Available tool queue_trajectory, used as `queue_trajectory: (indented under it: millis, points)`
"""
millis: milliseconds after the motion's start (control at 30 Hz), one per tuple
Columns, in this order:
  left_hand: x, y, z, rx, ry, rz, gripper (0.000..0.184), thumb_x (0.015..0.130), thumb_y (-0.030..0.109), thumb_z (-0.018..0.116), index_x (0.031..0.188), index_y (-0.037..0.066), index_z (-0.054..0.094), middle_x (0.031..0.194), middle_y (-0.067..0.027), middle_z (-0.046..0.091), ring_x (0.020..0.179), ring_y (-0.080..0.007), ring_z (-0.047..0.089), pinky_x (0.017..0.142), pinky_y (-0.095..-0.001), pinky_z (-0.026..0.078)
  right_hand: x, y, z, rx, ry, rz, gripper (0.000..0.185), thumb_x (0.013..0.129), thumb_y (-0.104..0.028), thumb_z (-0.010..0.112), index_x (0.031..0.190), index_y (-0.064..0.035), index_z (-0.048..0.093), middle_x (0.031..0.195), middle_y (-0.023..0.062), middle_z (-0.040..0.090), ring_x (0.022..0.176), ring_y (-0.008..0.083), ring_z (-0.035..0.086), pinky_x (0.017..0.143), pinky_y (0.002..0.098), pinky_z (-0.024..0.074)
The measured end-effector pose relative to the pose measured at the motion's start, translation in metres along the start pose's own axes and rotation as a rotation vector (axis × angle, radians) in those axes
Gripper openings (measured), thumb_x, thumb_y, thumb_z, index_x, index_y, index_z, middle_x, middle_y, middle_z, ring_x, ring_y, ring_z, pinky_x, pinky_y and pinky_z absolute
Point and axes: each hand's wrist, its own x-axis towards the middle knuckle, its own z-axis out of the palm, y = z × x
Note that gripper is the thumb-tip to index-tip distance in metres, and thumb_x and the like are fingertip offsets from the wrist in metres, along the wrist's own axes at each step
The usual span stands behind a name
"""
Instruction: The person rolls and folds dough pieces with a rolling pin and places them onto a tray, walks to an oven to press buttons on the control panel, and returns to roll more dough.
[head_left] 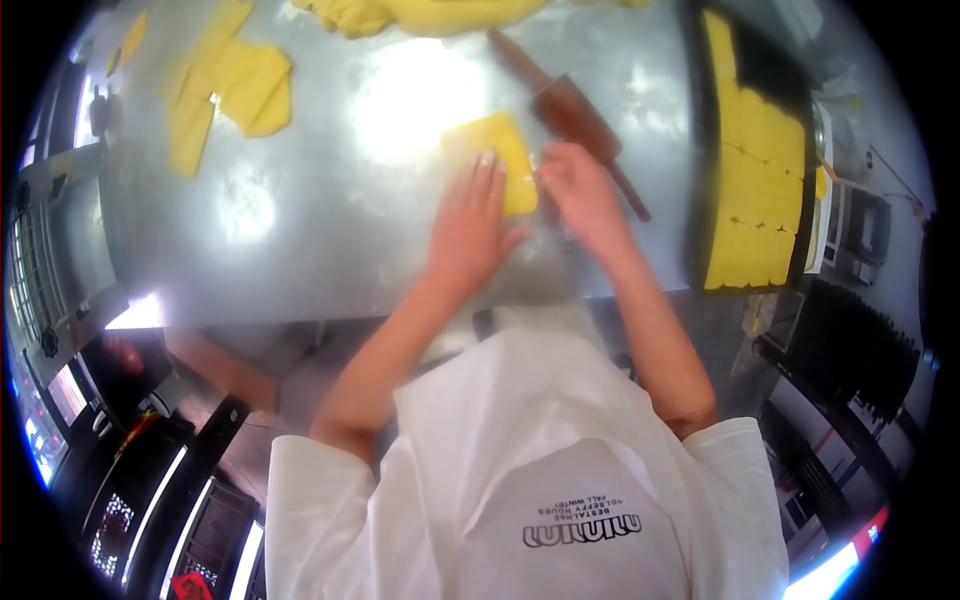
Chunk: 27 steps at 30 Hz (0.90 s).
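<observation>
A flat yellow dough piece [518, 165] lies on the metal table in front of me. My left hand [470, 220] rests on its left part, palm down, with the fingers extended. At the right edge of the dough is my right hand [582, 190], its fingers curled together; whatever they hold, if anything, is too small to make out. Just beyond that hand, a brown rolling pin [577, 115] lies diagonally on the table.
Irregular yellow dough sheets [250, 85] lie at the upper left of the metal table [330, 200]. More dough [430, 12] sits along the top edge. To the right, a dark tray [702, 180] holds rows of flat yellow dough.
</observation>
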Motion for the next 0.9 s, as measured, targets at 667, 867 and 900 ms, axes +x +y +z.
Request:
queue_trajectory:
  millis: [667,867,900]
  points:
    - [-0.043,0.001,-0.034,-0.913,0.152,-0.727,0.045,0.101,0.011,0.054,0.141,-0.01,0.051,0.131,-0.0194,0.065,0.116,-0.0207,0.064,0.103,-0.0304,0.048,-0.002,-0.027,0.033,-0.372,-0.269,-0.141,0.027,0.081,-0.02,0.08,0.082,-0.0053,0.057,0.074,0.0118,0.066,0.07,0.0307,0.065,0.065,0.0415,0.0499]
    - [-0.043,-0.002,-0.027,-1.033,0.135,-0.775,0.048,0.101,0.013,0.055,0.141,-0.012,0.049,0.132,-0.0208,0.064,0.119,-0.0218,0.064,0.104,-0.0308,0.048,0.007,-0.025,0.044,-0.581,-0.304,-0.158,0.032,0.078,-0.027,0.082,0.079,-0.0071,0.058,0.075,0.0138,0.067,0.074,0.0366,0.066,0.066,0.0473,0.05]
    - [-0.042,-0.003,-0.028,-1.054,0.133,-0.777,0.049,0.101,0.013,0.055,0.142,-0.012,0.049,0.132,-0.0207,0.064,0.119,-0.0221,0.064,0.104,-0.0309,0.048,0.008,-0.027,0.043,-0.603,-0.317,-0.149,0.032,0.077,-0.028,0.083,0.08,-0.007,0.059,0.075,0.014,0.068,0.075,0.0367,0.067,0.067,0.0475,0.0504]
